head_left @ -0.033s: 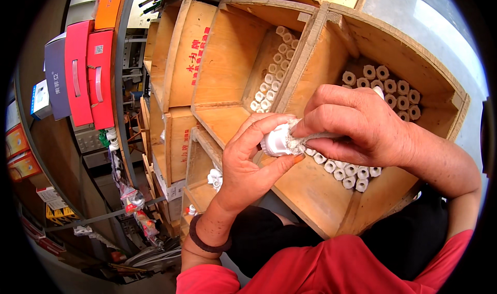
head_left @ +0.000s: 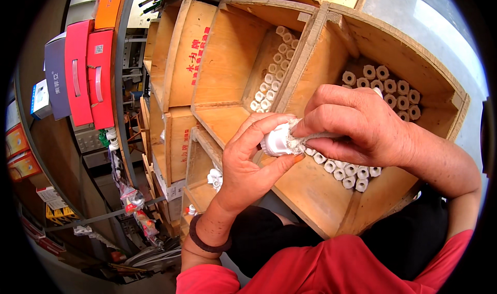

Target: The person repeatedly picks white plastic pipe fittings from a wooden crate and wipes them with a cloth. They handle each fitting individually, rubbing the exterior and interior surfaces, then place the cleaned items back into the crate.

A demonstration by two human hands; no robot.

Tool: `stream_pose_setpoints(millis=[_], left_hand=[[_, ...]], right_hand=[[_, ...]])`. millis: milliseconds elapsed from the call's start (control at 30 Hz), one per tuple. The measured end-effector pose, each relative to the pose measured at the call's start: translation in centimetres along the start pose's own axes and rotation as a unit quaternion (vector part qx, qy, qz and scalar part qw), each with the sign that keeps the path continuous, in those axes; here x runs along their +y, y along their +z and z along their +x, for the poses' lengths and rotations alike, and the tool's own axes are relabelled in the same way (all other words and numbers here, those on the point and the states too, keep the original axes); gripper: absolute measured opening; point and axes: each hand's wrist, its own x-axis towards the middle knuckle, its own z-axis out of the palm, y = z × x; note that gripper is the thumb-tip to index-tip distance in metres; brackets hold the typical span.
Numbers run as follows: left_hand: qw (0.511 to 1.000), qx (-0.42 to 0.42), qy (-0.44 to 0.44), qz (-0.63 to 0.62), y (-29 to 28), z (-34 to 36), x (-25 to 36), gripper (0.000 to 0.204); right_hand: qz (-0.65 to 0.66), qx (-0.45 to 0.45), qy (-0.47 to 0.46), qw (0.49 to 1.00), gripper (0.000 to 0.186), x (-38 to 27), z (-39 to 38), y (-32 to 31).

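Observation:
Between the thumb and fingers of my left hand (head_left: 253, 157) is a white plastic fitting (head_left: 277, 141), round with a ridged end, lying tilted on its side. Whitish, frayed fibre (head_left: 296, 138) covers the end facing right. My right hand (head_left: 354, 120) is closed in a pinch against that end, with a pale strand (head_left: 323, 135) running between thumb and fingers. A small white tip (head_left: 378, 91) shows above the right hand; what it belongs to is hidden. Both hands are held over an open wooden box (head_left: 305, 190).
White hexagonal-ended pieces (head_left: 357, 172) stand in rows in this box, with more pieces (head_left: 403, 87) at its far right. A second wooden box (head_left: 222, 61) on the left holds similar pieces (head_left: 269, 87). Shelving with red boxes (head_left: 77, 76) rises at far left.

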Motion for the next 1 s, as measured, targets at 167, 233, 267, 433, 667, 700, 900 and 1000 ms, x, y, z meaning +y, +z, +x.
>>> stream_pose_setpoints(millis=[167,233,267,433,667,700,900,1000], left_hand=[[0.997,0.005,0.034,0.075,0.1,0.3,0.4,0.050],[0.993,0.002,0.045,0.106,0.1,0.3,0.5,0.050],[0.991,0.000,0.051,0.121,0.1,0.3,0.6,0.050],[0.981,-0.010,0.079,0.179,0.3,0.5,1.0,0.049],[0.987,-0.007,0.068,0.144,0.0,0.3,1.0,0.050],[0.989,-0.004,0.067,0.135,0.0,0.2,0.9,0.050],[0.994,-0.002,0.057,0.092,-0.2,0.1,0.4,0.052],[0.993,-0.008,0.061,0.100,-0.1,0.1,0.6,0.053]], right_hand=[[-0.010,0.005,0.004,1.000,0.020,-0.1,-0.2,0.1],[-0.026,0.009,-0.005,1.000,0.020,-0.1,-0.2,0.2],[-0.041,0.007,-0.006,0.999,0.020,-0.2,-0.3,0.2],[-0.097,-0.017,0.000,0.995,0.019,-0.6,-0.5,0.4],[0.009,0.021,0.005,1.000,0.023,0.0,-0.5,1.0],[0.020,0.014,0.007,1.000,0.022,0.1,-0.4,0.9],[0.047,0.007,-0.001,0.999,0.019,0.3,-0.3,0.8],[0.054,0.002,0.001,0.999,0.018,0.2,-0.3,0.7]])
